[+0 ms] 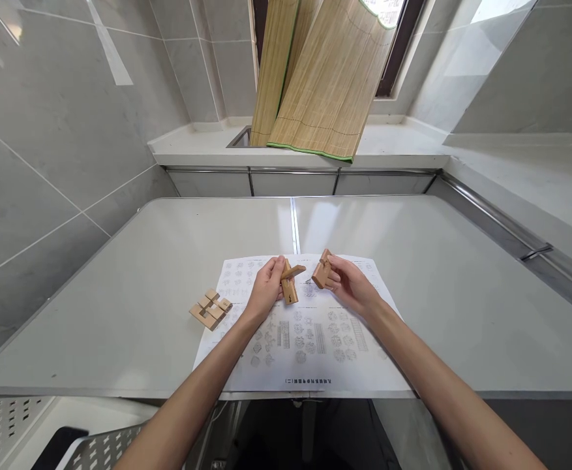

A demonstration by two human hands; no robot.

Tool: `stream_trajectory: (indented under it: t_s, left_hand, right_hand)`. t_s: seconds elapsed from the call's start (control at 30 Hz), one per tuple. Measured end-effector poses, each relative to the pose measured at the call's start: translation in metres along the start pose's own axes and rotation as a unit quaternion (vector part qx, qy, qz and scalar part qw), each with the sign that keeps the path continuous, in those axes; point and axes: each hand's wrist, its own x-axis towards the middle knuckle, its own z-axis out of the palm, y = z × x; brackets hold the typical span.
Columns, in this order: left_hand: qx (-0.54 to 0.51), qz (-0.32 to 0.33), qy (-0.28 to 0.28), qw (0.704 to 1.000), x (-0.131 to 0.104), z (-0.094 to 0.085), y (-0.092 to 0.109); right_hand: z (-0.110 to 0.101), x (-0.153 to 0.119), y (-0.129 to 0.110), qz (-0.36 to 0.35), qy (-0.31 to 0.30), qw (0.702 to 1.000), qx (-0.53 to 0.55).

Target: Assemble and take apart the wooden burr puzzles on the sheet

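Note:
Over the printed sheet (pixel 276 365), my left hand (pixel 267 285) is closed on two wooden pieces (pixel 289 292), one crossing the other at an angle. The lower one bears a small dark mark. To the right, my right hand (pixel 349 282) grips a notched wooden block (pixel 321 273) between thumb and fingers, tilted and apart from the left hand's pieces. Several more notched wooden pieces (pixel 207 312) lie together at the sheet's left edge. The sheet shows rows of small diagrams and a line of printed characters near its front edge.
The white table (pixel 119 294) has a seam down its middle. Behind it, a bamboo mat (pixel 325 85) leans at the window over a white ledge (pixel 403 147). At the lower left are a perforated basket (pixel 104 450) and a dark flat object (pixel 59 446). Tiled walls flank the table.

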Motion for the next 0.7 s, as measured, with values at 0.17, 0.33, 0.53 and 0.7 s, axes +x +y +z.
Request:
stream_trajectory:
  t_s: [0.17, 0.33, 0.53, 0.7]
  left_hand:
    - [0.009, 0.017, -0.016, 1.000, -0.002, 0.003, -0.002]
    - [-0.017, 0.015, -0.021, 1.000, -0.001, 0.004, -0.005]
    - [-0.020, 0.003, -0.019, 1.000, -0.002, 0.003, 0.000]
    - [-0.046, -0.004, -0.037, 0.998, -0.004, 0.004, 0.002]
  right_hand:
    - [-0.001, -0.003, -0.001, 0.036, -0.026, 0.999, -0.010]
    - [-0.005, -0.002, 0.005, 0.066, -0.020, 0.997, -0.023]
    - [-0.004, -0.001, 0.011, 0.095, -0.066, 0.993, -0.027]
    - [0.001, -0.002, 0.016, 0.121, -0.103, 0.986, -0.057]
